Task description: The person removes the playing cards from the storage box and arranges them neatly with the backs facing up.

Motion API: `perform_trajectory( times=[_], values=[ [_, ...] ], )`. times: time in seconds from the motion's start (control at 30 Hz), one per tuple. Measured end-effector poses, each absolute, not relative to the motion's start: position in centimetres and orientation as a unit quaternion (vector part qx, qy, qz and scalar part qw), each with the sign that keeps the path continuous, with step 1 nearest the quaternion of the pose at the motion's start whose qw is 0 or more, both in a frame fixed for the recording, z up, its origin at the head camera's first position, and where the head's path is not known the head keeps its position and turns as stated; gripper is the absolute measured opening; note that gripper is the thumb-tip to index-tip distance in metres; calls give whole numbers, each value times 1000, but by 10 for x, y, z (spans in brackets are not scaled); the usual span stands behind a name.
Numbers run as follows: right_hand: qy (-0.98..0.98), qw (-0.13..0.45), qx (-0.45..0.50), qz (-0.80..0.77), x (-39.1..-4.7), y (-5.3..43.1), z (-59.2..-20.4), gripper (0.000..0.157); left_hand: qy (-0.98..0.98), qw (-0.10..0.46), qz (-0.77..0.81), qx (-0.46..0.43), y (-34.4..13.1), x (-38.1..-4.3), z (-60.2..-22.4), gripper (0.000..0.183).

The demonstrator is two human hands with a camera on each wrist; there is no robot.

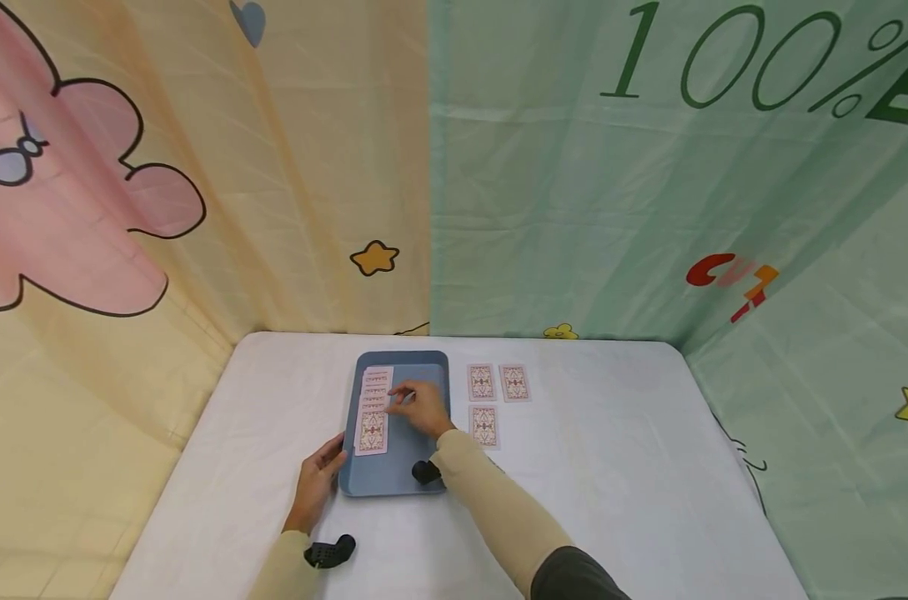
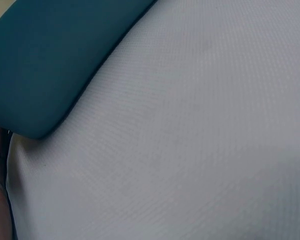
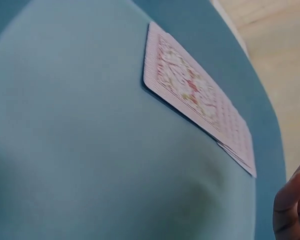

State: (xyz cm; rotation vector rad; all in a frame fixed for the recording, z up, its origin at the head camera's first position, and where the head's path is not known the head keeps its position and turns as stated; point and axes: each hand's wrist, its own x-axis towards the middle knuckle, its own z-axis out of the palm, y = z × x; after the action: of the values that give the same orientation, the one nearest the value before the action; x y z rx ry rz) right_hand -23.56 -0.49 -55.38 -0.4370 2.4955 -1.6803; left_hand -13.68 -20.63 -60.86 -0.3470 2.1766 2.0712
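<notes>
A blue tray (image 1: pixel 395 483) lies on the white table in the head view. Along its left half runs a column of overlapping playing cards (image 1: pixel 373 432), red-patterned backs up. My right hand (image 1: pixel 422 407) is over the tray, bent thumb and forefinger close to the right edge of the column. No card shows between its fingers; in the right wrist view part of this hand (image 3: pixel 292 205) appears beside the cards (image 3: pixel 190 82). With fairly straight fingers, my left hand (image 1: pixel 317 483) touches the tray's left edge; the left wrist view catches only a sliver of it near the tray corner (image 2: pixel 35 100).
Right of the tray lie three separate cards, backs up: two at the rear, a left card (image 1: pixel 480 382) and a right card (image 1: pixel 515 383), and a nearer card (image 1: pixel 484 427). Printed curtains (image 1: pixel 559 208) hang behind the white table (image 1: pixel 611 467) and at its sides.
</notes>
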Motion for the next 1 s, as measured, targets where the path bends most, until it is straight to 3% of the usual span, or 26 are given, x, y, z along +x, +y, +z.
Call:
perform_trajectory(
  times=[0.23,1.0],
  values=[
    [826,92,-124,-542,-230,-20,-564,24,721,55,680,-121,-205,-137,-608,45],
    [856,105,-87,-498,-232,-38,-586,38,719,54,685,-106,-208,-136,-608,46]
  ],
)
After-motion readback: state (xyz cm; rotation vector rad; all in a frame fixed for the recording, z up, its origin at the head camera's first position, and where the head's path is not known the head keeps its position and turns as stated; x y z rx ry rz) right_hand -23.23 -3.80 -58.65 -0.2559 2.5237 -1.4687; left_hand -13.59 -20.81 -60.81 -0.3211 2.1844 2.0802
